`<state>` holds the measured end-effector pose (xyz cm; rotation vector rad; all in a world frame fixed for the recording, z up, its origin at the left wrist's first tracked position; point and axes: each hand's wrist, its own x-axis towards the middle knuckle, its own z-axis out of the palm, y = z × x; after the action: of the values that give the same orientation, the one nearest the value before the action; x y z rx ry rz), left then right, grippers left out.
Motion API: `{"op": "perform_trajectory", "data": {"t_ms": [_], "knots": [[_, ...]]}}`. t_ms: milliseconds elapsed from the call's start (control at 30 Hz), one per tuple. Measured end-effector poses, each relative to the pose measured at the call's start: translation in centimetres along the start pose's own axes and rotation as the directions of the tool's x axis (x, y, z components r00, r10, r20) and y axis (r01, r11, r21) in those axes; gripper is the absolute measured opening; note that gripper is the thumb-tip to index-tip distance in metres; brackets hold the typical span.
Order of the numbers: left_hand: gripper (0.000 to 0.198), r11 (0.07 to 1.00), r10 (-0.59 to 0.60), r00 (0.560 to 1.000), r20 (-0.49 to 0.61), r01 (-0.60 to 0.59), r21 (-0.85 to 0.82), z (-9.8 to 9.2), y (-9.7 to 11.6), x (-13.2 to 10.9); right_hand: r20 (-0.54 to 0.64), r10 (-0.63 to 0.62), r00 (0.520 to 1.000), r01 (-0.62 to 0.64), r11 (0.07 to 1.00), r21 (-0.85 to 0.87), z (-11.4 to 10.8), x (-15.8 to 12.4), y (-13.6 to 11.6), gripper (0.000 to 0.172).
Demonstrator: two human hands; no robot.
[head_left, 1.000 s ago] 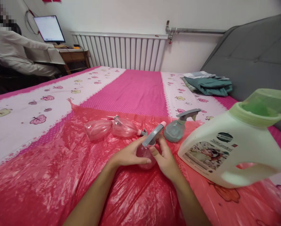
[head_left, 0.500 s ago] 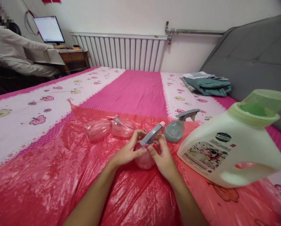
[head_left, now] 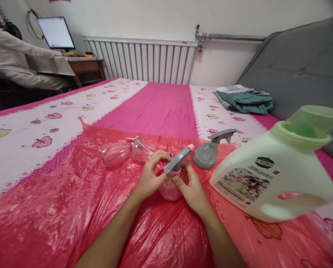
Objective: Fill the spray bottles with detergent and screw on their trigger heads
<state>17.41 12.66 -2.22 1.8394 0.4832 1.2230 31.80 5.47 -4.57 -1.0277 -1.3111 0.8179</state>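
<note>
A small clear spray bottle with a grey spray head and pink nozzle tip stands on red plastic sheeting in front of me. My left hand curls round the bottle's neck from the left, thumb at the collar below the head. From the right, my right hand grips the same neck, its thumb near the left one. Parts of the fingers are hidden behind the spray head. Just beyond my right hand stands a grey-blue spray bottle. Two clear bottles, one nearer the left, lie behind my left hand.
A large white detergent jug with a green cap leans at the right. Folded clothes lie by the grey headboard. A radiator lines the wall. At the far left, a person sits at a desk with a monitor.
The spray head has shifted slightly left between my hands. My left hand's fingers have moved a little left and arch higher. The other bottles and the jug stay put.
</note>
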Motion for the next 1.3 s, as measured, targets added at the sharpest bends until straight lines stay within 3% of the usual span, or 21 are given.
{"op": "perform_trajectory", "data": {"t_ms": [167,533,1067,1300], "knots": [[0.039,1.000,-0.001,0.999,0.036,0.001,0.009,-0.27,0.08,-0.09,0.018,0.017,1.000,-0.017,1.000,0.002,0.16,0.17,-0.41,0.037],[0.029,1.000,-0.026,0.999,0.034,0.026,0.011,-0.13,0.10,-0.13,0.031,0.086,0.996,-0.082,0.991,-0.104,-0.15,-0.03,0.08,0.051],[0.033,0.990,-0.104,0.974,0.202,0.121,-0.075,-0.87,0.19,-0.13,-0.023,0.147,0.989,-0.149,0.973,-0.176,-0.31,-0.16,0.03,0.059],[0.039,0.990,-0.080,0.987,0.139,0.095,-0.105,-0.07,-0.37,-0.31,-0.006,0.148,0.989,-0.147,0.979,-0.142,-0.19,-0.09,-0.34,0.054]]}}
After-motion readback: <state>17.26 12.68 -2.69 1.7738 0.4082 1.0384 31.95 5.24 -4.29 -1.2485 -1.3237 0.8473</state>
